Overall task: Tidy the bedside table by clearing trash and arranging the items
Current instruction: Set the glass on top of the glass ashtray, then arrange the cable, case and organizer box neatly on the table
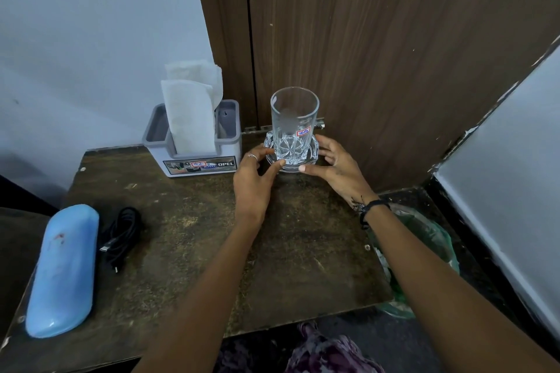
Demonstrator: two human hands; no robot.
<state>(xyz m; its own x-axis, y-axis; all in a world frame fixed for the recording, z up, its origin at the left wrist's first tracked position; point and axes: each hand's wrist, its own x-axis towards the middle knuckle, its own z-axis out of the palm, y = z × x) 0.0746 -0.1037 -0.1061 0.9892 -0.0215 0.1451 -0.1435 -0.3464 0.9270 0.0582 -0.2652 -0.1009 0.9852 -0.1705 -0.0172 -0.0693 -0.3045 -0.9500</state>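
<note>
An empty clear glass tumbler with a small red-edged sticker stands upright on a clear glass coaster at the back of the dark wooden bedside table. My left hand touches the coaster's left rim with thumb and fingers. My right hand holds the coaster's right rim, fingers curled round the back. A grey tissue holder with white tissues stands just left of the glass. A blue glasses case and a coiled black cable lie at the table's left.
A bin lined with a green plastic bag sits on the floor at the table's right edge. A brown wooden panel rises right behind the glass. A pale wall is at the left, and a white slanted surface at the right.
</note>
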